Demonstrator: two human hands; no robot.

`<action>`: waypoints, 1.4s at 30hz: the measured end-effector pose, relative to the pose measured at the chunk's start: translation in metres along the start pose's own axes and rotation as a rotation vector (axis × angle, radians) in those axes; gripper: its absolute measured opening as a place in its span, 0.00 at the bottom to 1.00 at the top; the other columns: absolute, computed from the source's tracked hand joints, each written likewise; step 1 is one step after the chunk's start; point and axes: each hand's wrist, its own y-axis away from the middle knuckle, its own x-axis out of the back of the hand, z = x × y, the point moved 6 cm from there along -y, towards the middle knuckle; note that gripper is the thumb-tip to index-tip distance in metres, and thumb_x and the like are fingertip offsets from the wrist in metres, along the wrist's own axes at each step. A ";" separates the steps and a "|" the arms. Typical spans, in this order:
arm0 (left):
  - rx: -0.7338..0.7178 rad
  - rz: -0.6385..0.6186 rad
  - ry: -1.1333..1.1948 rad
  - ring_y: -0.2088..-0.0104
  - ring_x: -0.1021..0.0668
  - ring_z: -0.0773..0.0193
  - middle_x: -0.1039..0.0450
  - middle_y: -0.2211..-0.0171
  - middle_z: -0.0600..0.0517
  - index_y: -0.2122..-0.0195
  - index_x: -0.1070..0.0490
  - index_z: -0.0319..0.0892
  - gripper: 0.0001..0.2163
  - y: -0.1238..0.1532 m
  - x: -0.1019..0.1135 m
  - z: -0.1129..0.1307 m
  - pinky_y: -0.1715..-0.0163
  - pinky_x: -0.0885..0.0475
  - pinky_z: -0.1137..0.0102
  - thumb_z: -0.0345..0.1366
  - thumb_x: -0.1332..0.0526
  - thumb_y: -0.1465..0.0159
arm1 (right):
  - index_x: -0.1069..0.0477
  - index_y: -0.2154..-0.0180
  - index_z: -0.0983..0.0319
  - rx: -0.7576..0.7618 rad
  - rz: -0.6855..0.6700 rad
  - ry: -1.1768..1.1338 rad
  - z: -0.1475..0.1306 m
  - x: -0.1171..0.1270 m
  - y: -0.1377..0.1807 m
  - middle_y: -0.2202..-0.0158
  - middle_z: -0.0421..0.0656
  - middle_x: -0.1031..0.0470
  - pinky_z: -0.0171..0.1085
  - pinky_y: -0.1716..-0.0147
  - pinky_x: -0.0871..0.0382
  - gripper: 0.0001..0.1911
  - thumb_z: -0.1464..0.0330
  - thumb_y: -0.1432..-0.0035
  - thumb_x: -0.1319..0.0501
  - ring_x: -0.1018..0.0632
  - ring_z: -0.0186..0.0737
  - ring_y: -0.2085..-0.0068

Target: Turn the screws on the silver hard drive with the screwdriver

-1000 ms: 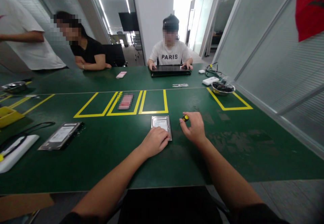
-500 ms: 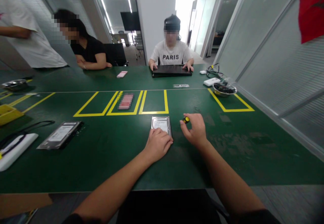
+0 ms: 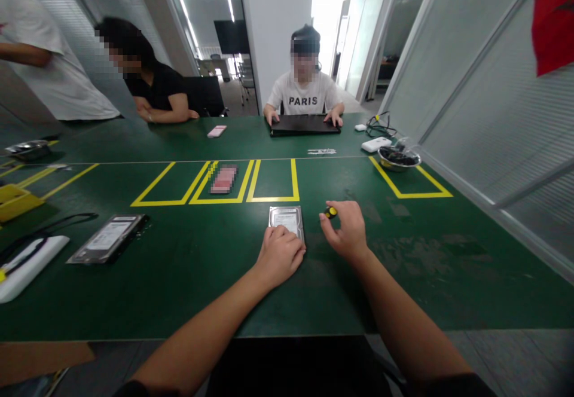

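Note:
On the green table in front of me lies a silver hard drive [image 3: 286,216] with a white label. My left hand [image 3: 281,252] covers its near half, fingers curled over it and thumb against its right edge. Just to the right, my right hand [image 3: 346,226] pinches a small black-and-yellow object [image 3: 330,212] between thumb and fingers. Most of that object is hidden in the grip, so its kind is unclear. It is held apart from the drive.
A second hard drive [image 3: 110,238] in a clear bag lies left, near a white device [image 3: 33,268] with a black cable. Yellow tape frames [image 3: 273,199] mark the table. A metal bowl [image 3: 399,167] of dark items stands right. Across sits a person [image 3: 302,89] holding a black folder-like object [image 3: 305,125].

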 end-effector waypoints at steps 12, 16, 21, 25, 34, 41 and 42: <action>-0.013 -0.044 -0.030 0.60 0.31 0.55 0.24 0.68 0.49 0.68 0.25 0.44 0.07 -0.007 0.000 0.002 0.58 0.41 0.58 0.35 0.42 0.35 | 0.33 0.53 0.61 -0.014 -0.020 -0.001 0.003 -0.002 0.002 0.64 0.47 0.25 0.47 0.59 0.32 0.14 0.69 0.42 0.39 0.27 0.47 0.62; -0.013 -0.041 -0.029 0.60 0.31 0.55 0.24 0.68 0.49 0.67 0.25 0.44 0.07 -0.006 -0.001 0.002 0.58 0.41 0.58 0.36 0.42 0.35 | 0.33 0.53 0.62 0.006 -0.009 0.001 0.001 0.000 0.001 0.64 0.47 0.26 0.47 0.59 0.32 0.14 0.69 0.42 0.39 0.27 0.46 0.62; -0.020 -0.041 -0.035 0.60 0.31 0.55 0.24 0.68 0.49 0.67 0.25 0.44 0.06 -0.006 -0.002 0.003 0.58 0.41 0.57 0.35 0.41 0.35 | 0.33 0.53 0.61 0.003 -0.011 0.002 0.001 0.000 0.001 0.64 0.46 0.26 0.47 0.59 0.32 0.14 0.69 0.42 0.39 0.27 0.46 0.62; -0.036 -0.036 -0.061 0.60 0.31 0.55 0.24 0.68 0.48 0.66 0.25 0.44 0.06 -0.005 -0.003 0.004 0.57 0.41 0.56 0.35 0.42 0.35 | 0.33 0.53 0.61 0.000 -0.005 -0.004 0.001 0.000 0.001 0.64 0.46 0.26 0.47 0.60 0.32 0.14 0.69 0.42 0.39 0.26 0.47 0.62; 0.002 -0.001 -0.009 0.59 0.31 0.55 0.24 0.66 0.49 0.64 0.26 0.44 0.06 0.001 -0.002 0.001 0.56 0.41 0.57 0.35 0.42 0.34 | 0.33 0.53 0.60 0.008 -0.007 0.002 -0.001 0.002 -0.003 0.64 0.46 0.26 0.47 0.60 0.32 0.14 0.69 0.42 0.40 0.26 0.46 0.63; 0.034 0.014 0.034 0.59 0.31 0.56 0.24 0.66 0.50 0.64 0.26 0.44 0.05 0.006 -0.002 -0.003 0.55 0.42 0.57 0.36 0.41 0.34 | 0.33 0.53 0.61 -0.004 -0.005 0.010 0.002 0.002 -0.002 0.64 0.47 0.26 0.47 0.59 0.32 0.14 0.69 0.42 0.39 0.26 0.47 0.62; 0.036 0.016 0.036 0.59 0.31 0.56 0.24 0.66 0.50 0.64 0.26 0.44 0.05 0.006 -0.003 -0.003 0.55 0.42 0.57 0.36 0.41 0.34 | 0.33 0.53 0.61 -0.007 -0.004 0.011 0.002 0.002 -0.002 0.64 0.47 0.26 0.47 0.60 0.32 0.14 0.69 0.42 0.39 0.26 0.47 0.62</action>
